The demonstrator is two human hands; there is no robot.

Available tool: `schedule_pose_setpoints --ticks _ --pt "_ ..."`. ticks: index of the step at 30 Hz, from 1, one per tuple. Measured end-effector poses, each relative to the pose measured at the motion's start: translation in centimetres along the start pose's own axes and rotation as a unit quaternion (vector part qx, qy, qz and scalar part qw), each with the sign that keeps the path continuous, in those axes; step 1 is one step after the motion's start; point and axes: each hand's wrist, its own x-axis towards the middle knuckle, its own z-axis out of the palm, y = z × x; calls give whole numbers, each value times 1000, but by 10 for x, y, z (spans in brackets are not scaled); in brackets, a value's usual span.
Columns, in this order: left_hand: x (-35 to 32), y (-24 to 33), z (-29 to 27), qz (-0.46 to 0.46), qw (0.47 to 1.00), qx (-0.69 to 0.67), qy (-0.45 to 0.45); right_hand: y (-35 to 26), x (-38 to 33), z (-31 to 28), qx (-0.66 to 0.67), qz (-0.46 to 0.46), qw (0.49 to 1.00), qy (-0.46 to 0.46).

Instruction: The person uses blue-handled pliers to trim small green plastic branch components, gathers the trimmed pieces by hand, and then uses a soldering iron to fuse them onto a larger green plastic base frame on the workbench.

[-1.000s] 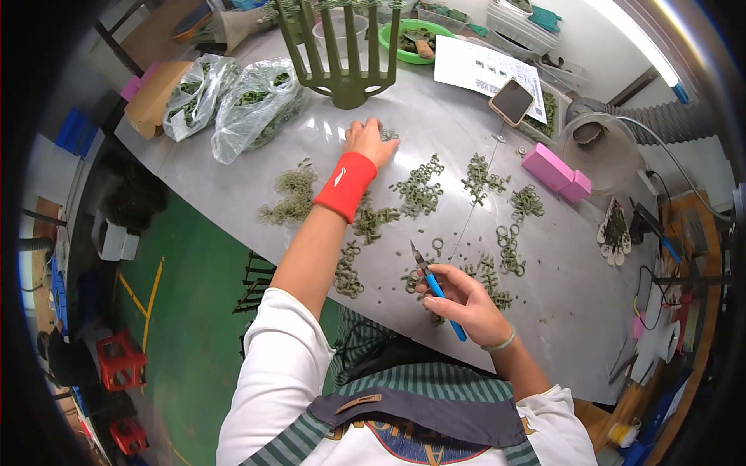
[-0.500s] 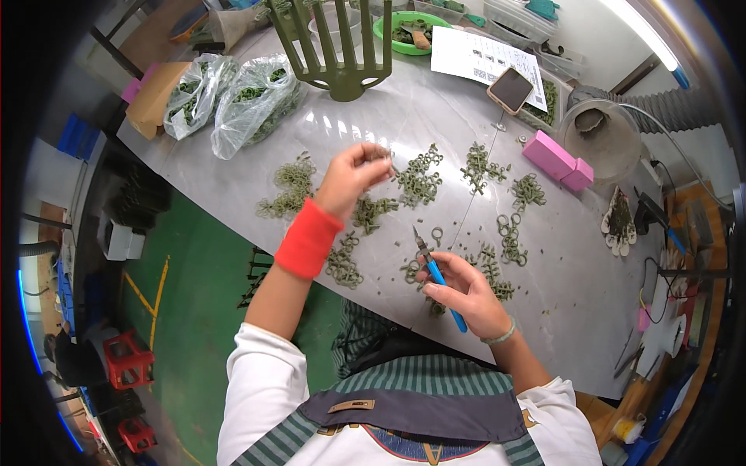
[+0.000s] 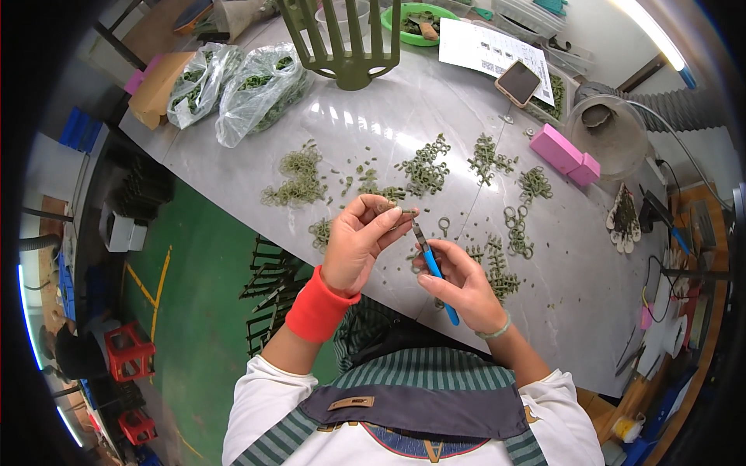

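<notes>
My left hand (image 3: 365,237), with a red wristband above it, pinches a small green ring-shaped piece (image 3: 406,211) between thumb and fingers. Blue-handled cutting pliers (image 3: 432,266) lie in the grip of my right hand (image 3: 458,287), their tip up beside the green piece. Whether the jaws touch the piece is too small to tell. Around both hands, piles of green rings and ladder-like green pieces are spread on the grey table. A pale ring pile (image 3: 297,175) lies to the left, a denser pile (image 3: 426,167) beyond my hands, and toothed strips (image 3: 497,268) right of my right hand.
Two clear bags (image 3: 260,89) of green parts stand at the far left, by a large green comb-shaped frame (image 3: 347,58). Far right are a phone (image 3: 517,83) on a stand, a printed sheet (image 3: 474,48), a pink block (image 3: 558,151), a suction hood (image 3: 606,140) and a glove (image 3: 623,221).
My left hand has come back from the far piles toward the pliers, bringing the small green piece to their tip. My right hand stays nearly in place.
</notes>
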Motion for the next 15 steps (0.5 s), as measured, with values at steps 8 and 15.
schedule_pose_setpoints --ticks 8,15 --pt "-5 -3 1 9 1000 -10 9 1 1 0 0 -3 1000 -14" --pt "-8 -9 -19 26 998 39 33 0 2 0 56 53 996 -33"
